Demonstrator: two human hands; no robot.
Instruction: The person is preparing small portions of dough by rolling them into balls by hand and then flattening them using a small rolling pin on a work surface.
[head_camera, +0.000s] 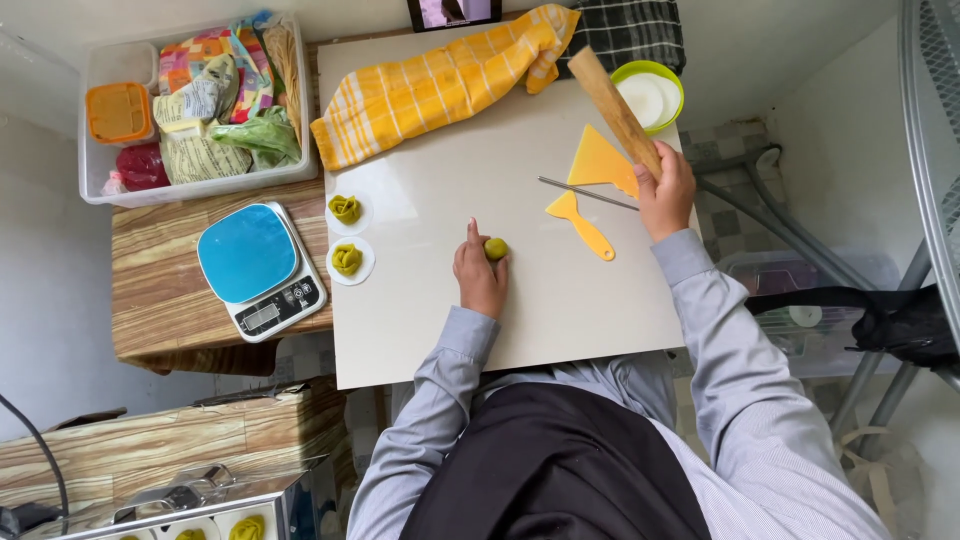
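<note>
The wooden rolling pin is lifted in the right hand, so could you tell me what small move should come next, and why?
Probably lower the wooden rolling pin onto the green dough ball. The right hand holds it raised above the white board, while the left hand steadies the unflattened ball.

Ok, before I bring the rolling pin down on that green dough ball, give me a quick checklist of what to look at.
1. Rolling pin gripped by right hand: ok, held raised above the board.
2. Green dough ball steadied: ok, left hand touches it on the white board.
3. Board space around the ball bare: ok.
4. Yellow spatula, yellow scraper and metal rod apart from the ball: ok, they lie to its right.
5. Board dusted with flour: cannot tell.
</note>
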